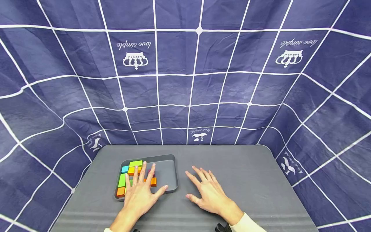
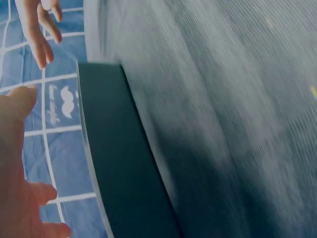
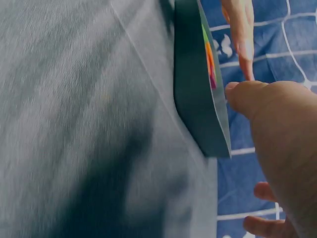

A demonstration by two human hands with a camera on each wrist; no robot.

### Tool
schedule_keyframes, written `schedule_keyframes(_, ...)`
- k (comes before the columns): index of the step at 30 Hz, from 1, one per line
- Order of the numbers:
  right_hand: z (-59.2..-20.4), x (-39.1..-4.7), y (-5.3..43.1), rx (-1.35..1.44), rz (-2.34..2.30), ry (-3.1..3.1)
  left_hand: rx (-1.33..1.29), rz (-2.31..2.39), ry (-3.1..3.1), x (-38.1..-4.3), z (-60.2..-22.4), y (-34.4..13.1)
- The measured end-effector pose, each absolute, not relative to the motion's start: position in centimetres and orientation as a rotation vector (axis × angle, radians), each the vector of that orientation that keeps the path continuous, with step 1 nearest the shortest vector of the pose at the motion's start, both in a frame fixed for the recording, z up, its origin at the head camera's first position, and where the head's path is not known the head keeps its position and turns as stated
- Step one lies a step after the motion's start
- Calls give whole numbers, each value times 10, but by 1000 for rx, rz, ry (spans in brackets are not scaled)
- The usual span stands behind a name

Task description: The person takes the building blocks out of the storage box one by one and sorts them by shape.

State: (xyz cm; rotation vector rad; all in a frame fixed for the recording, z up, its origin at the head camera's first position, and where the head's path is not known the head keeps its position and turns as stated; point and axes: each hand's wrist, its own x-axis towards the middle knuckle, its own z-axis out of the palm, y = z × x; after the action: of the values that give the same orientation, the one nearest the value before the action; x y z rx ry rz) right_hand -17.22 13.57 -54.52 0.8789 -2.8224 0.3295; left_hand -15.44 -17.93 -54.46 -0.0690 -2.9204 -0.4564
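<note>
A shallow grey tray (image 1: 167, 175) lies on the left part of the table, with several coloured blocks grouped toward its left side. Among them are a lime block (image 1: 135, 163), a cyan block (image 1: 125, 169), a green block (image 1: 121, 180) and an orange block (image 1: 120, 192). Over the tray's near side my left hand (image 1: 139, 195) spreads its fingers and hides some blocks; it holds nothing. To the right of the tray, my right hand (image 1: 210, 195) hovers with fingers extended and nothing in its grasp. The right wrist view shows the tray's outer wall (image 3: 193, 89) near my thumb.
The grey tabletop (image 1: 246, 174) extends to the right of both hands. A blue cloth (image 1: 174, 90) with white grid lines hangs behind the table and along both sides, close to its edges.
</note>
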Motion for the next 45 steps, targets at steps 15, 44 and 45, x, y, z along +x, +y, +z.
schedule_keyframes(15,-558,-172,97,1145,278,-2753,190,-606,-3095,-155,-562,-253)
schedule_keyframes(44,-554,-164,143,1015,459,-2725,45,-776,-3074,-152,-560,-216)
schedule_keyframes(45,-554,-164,146,1009,462,-2717,32,-786,-3069,-152,-560,-213)
